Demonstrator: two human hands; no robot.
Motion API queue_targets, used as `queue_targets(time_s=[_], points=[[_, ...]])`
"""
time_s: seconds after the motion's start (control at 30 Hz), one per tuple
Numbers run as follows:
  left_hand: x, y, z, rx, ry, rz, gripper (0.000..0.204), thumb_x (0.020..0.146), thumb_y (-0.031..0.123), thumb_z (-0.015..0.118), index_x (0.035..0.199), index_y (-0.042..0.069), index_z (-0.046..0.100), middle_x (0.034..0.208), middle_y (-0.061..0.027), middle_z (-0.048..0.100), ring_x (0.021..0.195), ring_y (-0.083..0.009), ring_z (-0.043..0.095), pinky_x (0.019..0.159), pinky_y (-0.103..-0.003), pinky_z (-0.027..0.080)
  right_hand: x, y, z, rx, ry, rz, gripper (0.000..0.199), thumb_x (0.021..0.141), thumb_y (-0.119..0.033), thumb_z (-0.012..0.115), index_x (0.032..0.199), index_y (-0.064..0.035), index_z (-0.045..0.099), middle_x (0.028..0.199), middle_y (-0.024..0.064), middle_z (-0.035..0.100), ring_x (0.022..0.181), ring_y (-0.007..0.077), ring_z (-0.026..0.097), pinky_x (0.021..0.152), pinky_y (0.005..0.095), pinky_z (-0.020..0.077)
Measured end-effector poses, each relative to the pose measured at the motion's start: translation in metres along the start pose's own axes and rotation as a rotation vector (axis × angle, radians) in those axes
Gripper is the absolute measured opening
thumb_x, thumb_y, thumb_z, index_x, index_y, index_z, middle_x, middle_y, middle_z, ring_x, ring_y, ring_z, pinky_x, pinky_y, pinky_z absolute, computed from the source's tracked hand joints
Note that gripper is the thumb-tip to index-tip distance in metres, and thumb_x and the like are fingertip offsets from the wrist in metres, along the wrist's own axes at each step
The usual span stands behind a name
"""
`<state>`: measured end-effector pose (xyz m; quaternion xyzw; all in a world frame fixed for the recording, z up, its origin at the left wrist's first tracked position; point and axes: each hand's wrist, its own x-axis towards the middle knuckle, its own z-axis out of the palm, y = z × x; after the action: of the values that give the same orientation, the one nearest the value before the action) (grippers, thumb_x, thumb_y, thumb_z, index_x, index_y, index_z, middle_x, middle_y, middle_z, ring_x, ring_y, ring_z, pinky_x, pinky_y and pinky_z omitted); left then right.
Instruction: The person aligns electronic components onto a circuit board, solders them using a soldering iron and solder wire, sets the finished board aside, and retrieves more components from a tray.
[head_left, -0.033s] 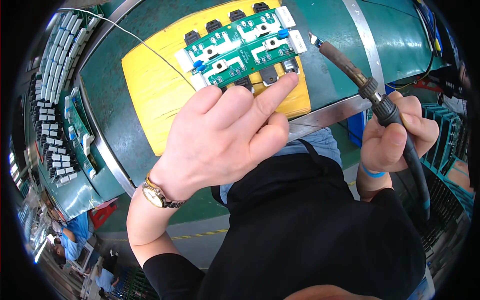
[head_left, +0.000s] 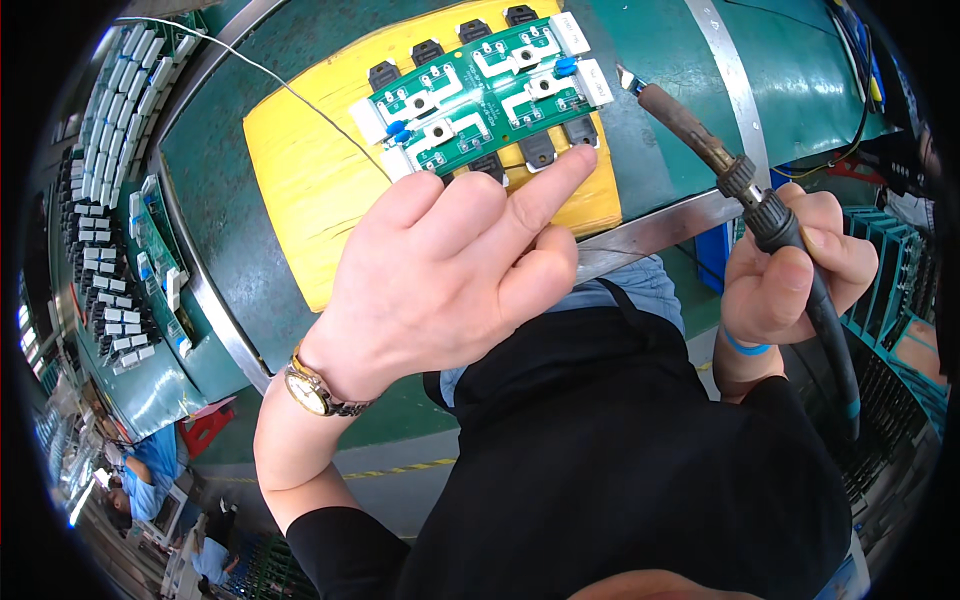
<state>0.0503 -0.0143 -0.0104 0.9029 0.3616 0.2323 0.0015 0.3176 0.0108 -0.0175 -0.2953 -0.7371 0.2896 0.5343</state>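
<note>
A green circuit board [head_left: 485,95] with white traces, blue parts and white end blocks lies on a yellow pad [head_left: 305,185]. Black flat components [head_left: 538,150] stick out along its near and far edges. My left hand [head_left: 440,265] is over the pad's near side, its index fingertip against the near-right black component [head_left: 579,130]. The other fingers are curled, and a thin solder wire [head_left: 315,108] runs into them; the grip itself is hidden. My right hand [head_left: 800,265] grips a soldering iron [head_left: 700,135], its tip just right of the board, apart from it.
Rows of white and black parts [head_left: 115,120] stand on the bench [head_left: 215,150] at the left, beside more boards [head_left: 160,260]. A metal strip [head_left: 660,222] edges the bench in front of me. Green racks [head_left: 885,270] stand at the right. Other people [head_left: 150,485] sit at the lower left.
The black component by my left index fingertip has lost its bright glare and looks darker, as if slightly tilted. Both hands and the soldering iron are in the same place.
</note>
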Motion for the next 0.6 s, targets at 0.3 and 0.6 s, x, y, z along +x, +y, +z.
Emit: queue_targets(time_s=[0.3, 0.6], points=[[-0.006, -0.001, -0.015, -0.037, 0.028, 0.012, 0.015, 0.075, 0.012, 0.067, 0.086, 0.008, 0.058, 0.117, -0.0084, 0.069, 0.065, -0.0152, 0.050, 0.056, -0.026, 0.040, -0.001, 0.000, 0.001, 0.027, -0.002, 0.031, 0.036, 0.093, -0.018, 0.066, 0.115, -0.0120, 0.038, 0.083, 0.0100, 0.052, 0.058, 0.0122, 0.042, 0.059, 0.0291, 0.0435], [-0.016, -0.005, -0.028, -0.055, 0.201, -0.203, 0.023, 0.074, 0.001, 0.069, 0.097, 0.007, 0.066, 0.089, -0.0050, 0.069, 0.065, -0.0181, 0.055, 0.056, -0.028, 0.042, 0.001, 0.007, 0.006, -0.053, 0.018, -0.029, 0.035, 0.091, -0.016, 0.067, 0.111, -0.0068, 0.040, 0.082, 0.0105, 0.052, 0.059, 0.0120, 0.043, 0.056, 0.0268, 0.0415]])
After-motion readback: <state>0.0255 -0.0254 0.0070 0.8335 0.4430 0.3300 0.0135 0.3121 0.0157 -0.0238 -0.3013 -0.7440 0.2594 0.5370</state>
